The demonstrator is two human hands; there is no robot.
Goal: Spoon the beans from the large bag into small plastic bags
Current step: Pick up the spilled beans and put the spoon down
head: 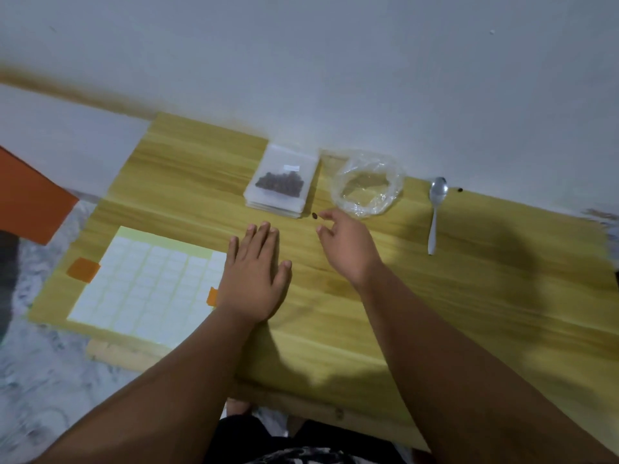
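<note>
The bean [315, 215] lay just upper-left of the right hand [346, 244], loosely curled and empty; the left hand [254, 279] rested flat, farther off.

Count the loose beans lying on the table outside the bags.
2. One bean lies near the right hand, beside the stacked small bags; the other bean lies right of the spoon. The hands may hide more.

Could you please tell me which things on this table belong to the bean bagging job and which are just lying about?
For the job: spoon, large clear bag, stack of small bags, loose bean by the right hand.
Just lying about: label sheet, orange tape, orange board.
</note>
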